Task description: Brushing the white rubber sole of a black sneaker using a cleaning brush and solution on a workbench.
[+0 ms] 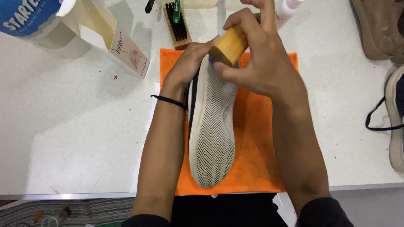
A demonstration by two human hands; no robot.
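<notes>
A: We are looking down on a white work table [75, 134], scuffed and speckled, with its metal front edge running across the bottom of the view and a striped floor covering [84, 208] showing below it at lower left.

B: An orange cloth [252, 159] lies spread in the middle of the table. Behind it sits a wooden brush with black bristles [176, 29], and to the left stands an open cream carton [122, 46] beside a blue-and-white pack [29, 17]. Other shoes [395, 122] lie at the right edge.

A: Over the cloth we hold a sneaker [212, 130] sole up, toe toward us and heel away. The sole is off-white with a fine zigzag tread, greyed with dirt; a strip of dark upper shows along its left side.

B: Our left hand [189, 63] is cupped around the heel end from the left, fingers curled against the shoe; a thin black band circles that wrist.

A: Our right hand [256, 54] is closed on a wooden-backed brush [229, 44], thumb beneath and fingers wrapped over the top. The block presses on the sole near the heel, with a hint of blue bristle at its lower edge.
</notes>
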